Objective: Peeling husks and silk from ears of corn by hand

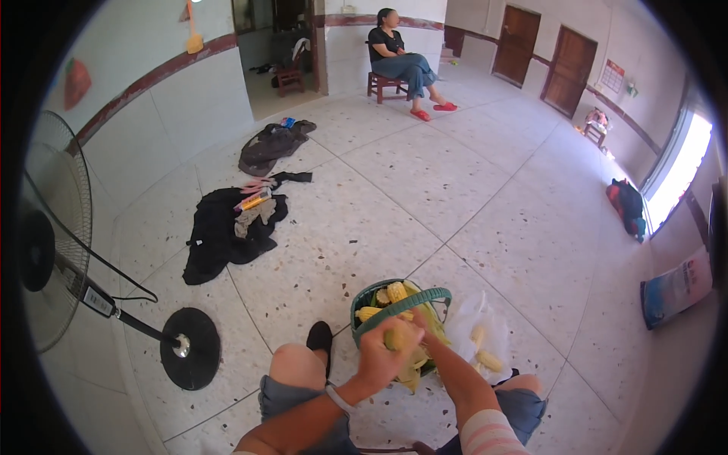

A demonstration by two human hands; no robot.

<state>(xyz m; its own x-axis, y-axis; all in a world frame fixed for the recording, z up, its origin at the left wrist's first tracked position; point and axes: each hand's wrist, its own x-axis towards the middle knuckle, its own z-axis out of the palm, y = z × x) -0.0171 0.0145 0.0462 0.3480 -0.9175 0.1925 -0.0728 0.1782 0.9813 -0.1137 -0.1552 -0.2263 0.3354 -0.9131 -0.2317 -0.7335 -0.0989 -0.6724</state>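
A standing fan (53, 235) stood at the far left with dark clothes (227, 227) heaped on the floor (455, 189) beside it, well apart from the work. The left hand (383, 353) was clenched around a pale corn cob (396, 339) held over the green basket (402, 303) of cobs, seemingly so that husk fell in. The right hand (422, 327) met the cob behind it, its grip hidden, and a white bag (478, 334) with cobs lay just right.
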